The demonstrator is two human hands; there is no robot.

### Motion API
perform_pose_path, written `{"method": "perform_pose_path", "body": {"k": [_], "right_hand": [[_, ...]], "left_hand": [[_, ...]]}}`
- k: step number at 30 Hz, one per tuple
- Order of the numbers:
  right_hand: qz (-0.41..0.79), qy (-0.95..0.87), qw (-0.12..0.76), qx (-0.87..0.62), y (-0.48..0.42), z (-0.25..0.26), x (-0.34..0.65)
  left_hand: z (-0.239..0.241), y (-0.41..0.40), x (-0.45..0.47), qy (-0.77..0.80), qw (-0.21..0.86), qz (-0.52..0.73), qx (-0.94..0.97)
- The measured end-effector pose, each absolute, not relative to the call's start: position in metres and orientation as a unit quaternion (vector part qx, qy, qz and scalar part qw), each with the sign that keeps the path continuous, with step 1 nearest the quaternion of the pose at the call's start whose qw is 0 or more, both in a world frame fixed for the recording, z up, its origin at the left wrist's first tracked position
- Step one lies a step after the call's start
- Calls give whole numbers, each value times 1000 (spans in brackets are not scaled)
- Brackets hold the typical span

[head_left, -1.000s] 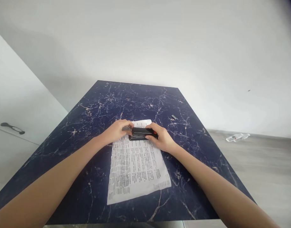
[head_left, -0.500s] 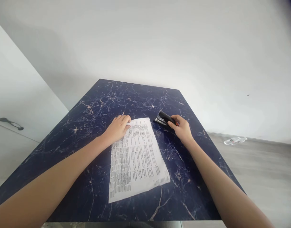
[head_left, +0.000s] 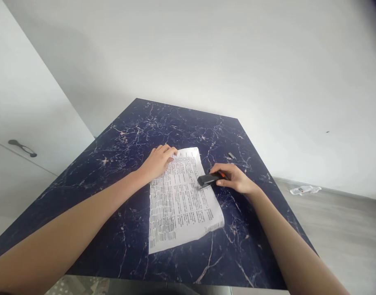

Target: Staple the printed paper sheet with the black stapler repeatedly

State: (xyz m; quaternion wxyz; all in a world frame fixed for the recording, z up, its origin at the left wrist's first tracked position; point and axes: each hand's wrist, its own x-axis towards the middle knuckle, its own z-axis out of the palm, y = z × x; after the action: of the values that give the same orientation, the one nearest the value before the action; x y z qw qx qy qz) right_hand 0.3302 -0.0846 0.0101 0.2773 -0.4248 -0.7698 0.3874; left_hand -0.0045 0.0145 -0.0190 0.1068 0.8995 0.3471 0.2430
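1. Both forearms are bare from the lower frame edge to the wrists; no sleeve shows on either.
2. The left hand (head_left: 159, 160) wears no glove, ring, watch or band that can be seen.
3. The right hand (head_left: 237, 180) is likewise ungloved, its wrist bare.
4. Fingernails are too small to make out.

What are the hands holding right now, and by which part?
Right hand grips the black stapler by its rear end. Left hand holds nothing; it lies flat on the printed paper's top-left corner.
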Motion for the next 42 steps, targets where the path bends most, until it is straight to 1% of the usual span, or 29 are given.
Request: {"method": "perform_pose_path", "body": {"k": [2, 6, 11, 14, 17, 19, 21, 23, 25, 27, 31, 34, 38, 42], "right_hand": [[378, -792, 252, -408, -89, 14, 320], [323, -810, 258, -416, -96, 21, 302], [303, -842, 224, -386, -103, 27, 294], [281, -841, 232, -400, -105, 29, 293], [264, -836, 243, -415, -106, 30, 292], [259, -833, 266, -410, -107, 32, 291], [238, -816, 322, -417, -109, 34, 288], [183, -791, 382, -442, -112, 37, 283], [119, -786, 394, -461, -116, 37, 276], [88, -809, 352, -462, -119, 35, 269], [101, -866, 215, -440, -120, 27, 258], [71, -878, 136, -454, -120, 23, 250], [-17, -876, 76, -475, -123, 19, 236], [-66, -858, 49, -507, -125, 15, 220]], "left_hand": [[-19, 14, -4, 343, 109, 245, 900], [-17, 15, -5, 355, 107, 246, 896], [-14, 15, -8, 337, 85, 257, 902], [-12, 7, -5, 271, 127, 232, 926], [-12, -3, 1, 239, 189, 154, 940], [-12, -6, 4, 239, 210, 103, 942], [-12, -7, 5, 238, 218, 66, 944], [-11, -5, 5, 237, 215, 41, 946], [-11, -3, 3, 233, 208, 29, 950], [-13, -1, 1, 223, 200, 33, 953], [-16, 1, -2, 216, 190, 53, 956], [-17, 0, -1, 218, 185, 57, 957], [-18, 0, 1, 225, 175, 51, 957], [-19, 1, 0, 215, 171, 61, 959]]}}
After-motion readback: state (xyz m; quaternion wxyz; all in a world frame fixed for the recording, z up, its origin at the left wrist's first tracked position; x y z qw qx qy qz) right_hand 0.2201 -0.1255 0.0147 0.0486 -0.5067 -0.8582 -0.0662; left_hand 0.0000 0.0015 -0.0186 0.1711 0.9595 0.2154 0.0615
